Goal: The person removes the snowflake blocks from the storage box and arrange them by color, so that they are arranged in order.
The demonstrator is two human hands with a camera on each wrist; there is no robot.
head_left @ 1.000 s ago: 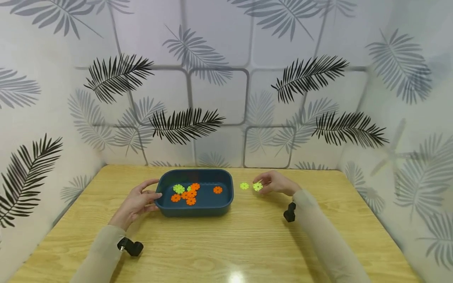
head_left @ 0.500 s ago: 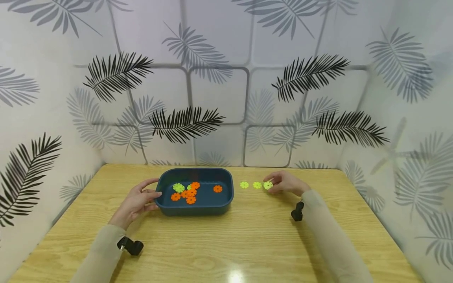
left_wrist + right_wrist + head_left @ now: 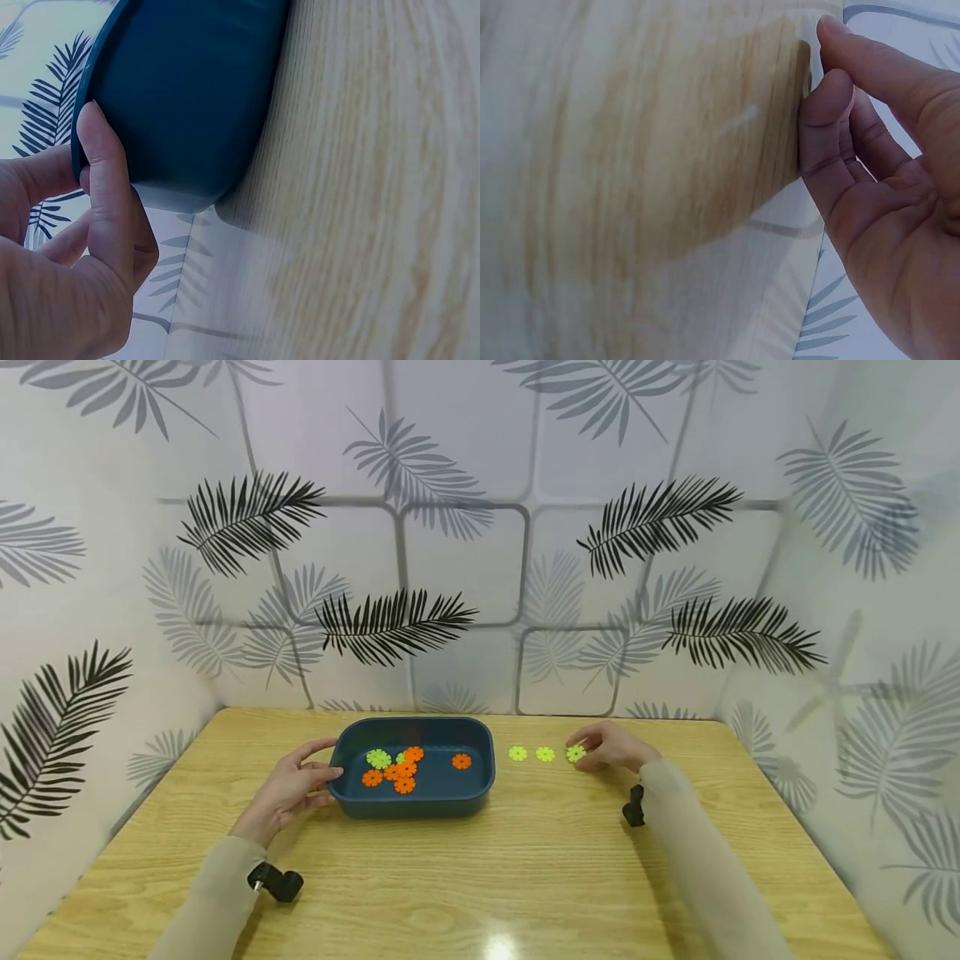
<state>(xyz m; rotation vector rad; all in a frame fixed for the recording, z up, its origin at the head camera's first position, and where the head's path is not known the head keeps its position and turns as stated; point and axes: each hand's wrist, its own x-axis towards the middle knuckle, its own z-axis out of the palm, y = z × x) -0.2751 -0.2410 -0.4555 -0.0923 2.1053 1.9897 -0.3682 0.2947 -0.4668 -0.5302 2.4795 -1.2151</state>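
Note:
A dark blue rectangular bin (image 3: 412, 807) stands on the table, and my left hand (image 3: 288, 789) grips its left rim. The left wrist view shows the thumb (image 3: 105, 172) against the bin's wall (image 3: 180, 97). Inside lie several orange notched discs (image 3: 461, 762) and a few yellow-green ones (image 3: 378, 759). To the right of the bin, my right hand (image 3: 611, 747) pinches a yellow-green notched disc (image 3: 575, 753) by its right side, low over the tabletop. In the right wrist view the thumb and index fingertips (image 3: 831, 94) are close together, with the disc mostly hidden.
Two more yellow-green discs, a left one (image 3: 518, 753) and a right one (image 3: 545, 754), lie flat in a row between bin and right hand. The wooden table (image 3: 465, 877) ends at a leaf-patterned backdrop (image 3: 465, 568) close behind the bin.
My right hand has let go of the second disc in the row, now lying on the table, and has moved right with a further disc. The left hand stays on the bin.

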